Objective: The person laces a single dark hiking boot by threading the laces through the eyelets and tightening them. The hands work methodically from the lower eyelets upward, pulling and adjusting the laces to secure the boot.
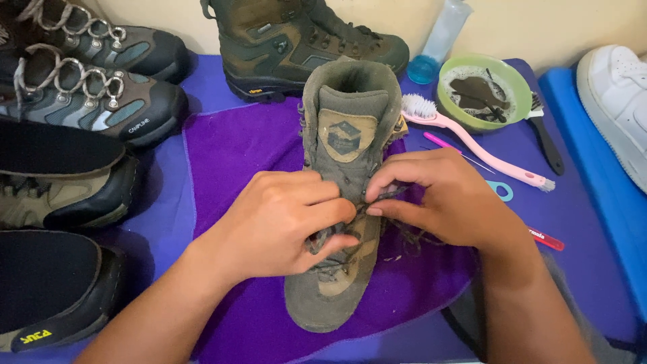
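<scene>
An olive hiking boot (340,202) stands toe toward the person on a purple cloth (249,148). The left hand (280,222) grips its laces (397,232) over the tongue, while the right hand (441,199) pinches a lace between thumb and forefinger. A pink brush (472,152) lies just beside a green bowl (515,81).

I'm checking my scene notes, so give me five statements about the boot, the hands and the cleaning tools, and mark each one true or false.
1. The olive-green suede hiking boot stands on a purple cloth. True.
2. Both hands, left hand and right hand, are at the boot's laces. True.
3. The pink long-handled brush lies inside the green round bowl. False: it lies on the mat beside the bowl.
4. The green bowl is empty. False: it holds foamy dark liquid.
5. A white shoe sits at the far right. True.
</scene>
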